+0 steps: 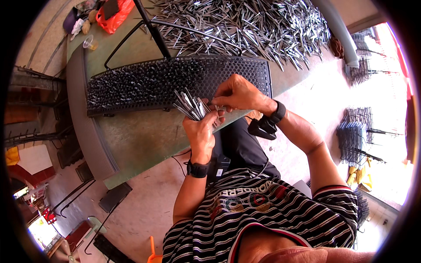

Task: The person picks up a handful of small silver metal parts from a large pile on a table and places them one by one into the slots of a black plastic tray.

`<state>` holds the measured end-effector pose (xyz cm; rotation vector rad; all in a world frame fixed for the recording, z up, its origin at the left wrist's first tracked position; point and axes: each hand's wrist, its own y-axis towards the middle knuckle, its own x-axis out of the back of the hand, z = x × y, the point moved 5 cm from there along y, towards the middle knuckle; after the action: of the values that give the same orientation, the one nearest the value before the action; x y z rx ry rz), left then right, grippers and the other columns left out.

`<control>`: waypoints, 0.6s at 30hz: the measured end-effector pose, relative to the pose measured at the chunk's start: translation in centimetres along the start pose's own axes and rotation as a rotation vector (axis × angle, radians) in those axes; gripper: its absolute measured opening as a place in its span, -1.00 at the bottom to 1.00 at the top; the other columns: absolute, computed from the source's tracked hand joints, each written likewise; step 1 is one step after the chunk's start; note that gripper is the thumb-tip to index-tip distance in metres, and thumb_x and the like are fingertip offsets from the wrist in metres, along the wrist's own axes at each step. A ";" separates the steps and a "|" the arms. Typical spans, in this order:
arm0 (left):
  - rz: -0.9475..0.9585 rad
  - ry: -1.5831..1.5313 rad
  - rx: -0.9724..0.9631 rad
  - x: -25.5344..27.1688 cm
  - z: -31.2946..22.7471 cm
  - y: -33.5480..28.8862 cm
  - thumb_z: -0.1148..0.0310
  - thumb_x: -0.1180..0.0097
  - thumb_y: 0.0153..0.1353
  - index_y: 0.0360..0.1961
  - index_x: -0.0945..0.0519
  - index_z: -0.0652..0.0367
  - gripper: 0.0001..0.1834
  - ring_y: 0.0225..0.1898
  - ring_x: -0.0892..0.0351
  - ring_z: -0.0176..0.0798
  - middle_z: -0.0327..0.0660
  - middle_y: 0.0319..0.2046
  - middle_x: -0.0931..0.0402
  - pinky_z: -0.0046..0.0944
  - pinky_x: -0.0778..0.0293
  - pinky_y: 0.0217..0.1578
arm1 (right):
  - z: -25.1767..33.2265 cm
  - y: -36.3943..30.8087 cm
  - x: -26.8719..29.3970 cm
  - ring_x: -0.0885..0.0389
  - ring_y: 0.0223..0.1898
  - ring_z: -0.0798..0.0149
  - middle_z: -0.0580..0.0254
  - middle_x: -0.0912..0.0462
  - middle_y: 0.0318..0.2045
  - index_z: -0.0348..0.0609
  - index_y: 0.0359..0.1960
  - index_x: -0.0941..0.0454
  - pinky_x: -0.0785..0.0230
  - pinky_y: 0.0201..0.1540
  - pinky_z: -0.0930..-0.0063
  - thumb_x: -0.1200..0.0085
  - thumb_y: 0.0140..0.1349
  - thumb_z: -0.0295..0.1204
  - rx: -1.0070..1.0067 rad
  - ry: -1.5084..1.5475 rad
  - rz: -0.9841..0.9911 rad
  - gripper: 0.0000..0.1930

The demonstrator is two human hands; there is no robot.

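My left hand (201, 131) grips a fanned bundle of thin shiny metal pieces (189, 104), held just in front of a long black perforated rack (245, 70). My right hand (239, 94) pinches the top of one piece from the bundle, right beside the left hand's fingers. The left part of the rack is filled with several metal pieces standing in its holes (136, 83); its right part shows bare holes.
A big loose heap of the same metal pieces (245, 24) covers the far side of the green table (136, 136). A black bent rod (153, 33) lies over the table. An orange bag (115, 16) sits far left. Stacked wire racks (355, 136) stand on the floor to the right.
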<state>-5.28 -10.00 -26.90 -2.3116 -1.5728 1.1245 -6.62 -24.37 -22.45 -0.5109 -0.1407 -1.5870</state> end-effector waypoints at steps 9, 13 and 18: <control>-0.023 0.073 -0.050 0.4 -0.5 -0.1 0.75 -0.03 -0.03 -0.17 -0.44 0.38 -0.68 -0.52 -0.57 -0.18 -0.07 -0.39 -0.51 -0.22 -0.55 -0.55 | 0.3 1.1 3.6 -0.66 -0.52 0.34 0.13 -0.64 -0.54 -0.32 -0.28 -0.47 -0.45 -0.50 0.57 -0.06 0.14 -0.55 0.286 0.124 -0.671 -0.87; -0.013 0.064 -0.059 0.8 -0.4 0.1 0.75 -0.04 -0.03 -0.19 -0.44 0.40 -0.69 -0.54 -0.56 -0.20 -0.08 -0.41 -0.49 -0.23 -0.54 -0.56 | 0.4 1.9 3.5 -0.68 -0.43 0.25 0.02 -0.64 -0.46 -0.26 -0.23 -0.39 -0.49 -0.43 0.49 0.01 0.18 -0.57 0.262 -0.042 -0.635 -0.86; -0.029 0.009 -0.035 0.9 -0.7 0.0 0.78 -0.05 -0.06 -0.33 -0.47 0.38 -0.78 -0.55 -0.56 -0.25 -0.13 -0.47 -0.51 -0.30 -0.51 -0.62 | 0.1 2.7 2.9 -0.66 -0.45 0.17 0.04 -0.62 -0.47 -0.26 -0.29 -0.42 -0.46 -0.44 0.46 -0.01 0.14 -0.60 0.308 -0.163 -0.612 -0.89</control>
<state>-4.70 -9.02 -26.88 -2.3046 -1.6299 1.0877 -3.98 -27.21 -21.78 -0.3699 -0.7083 -2.0654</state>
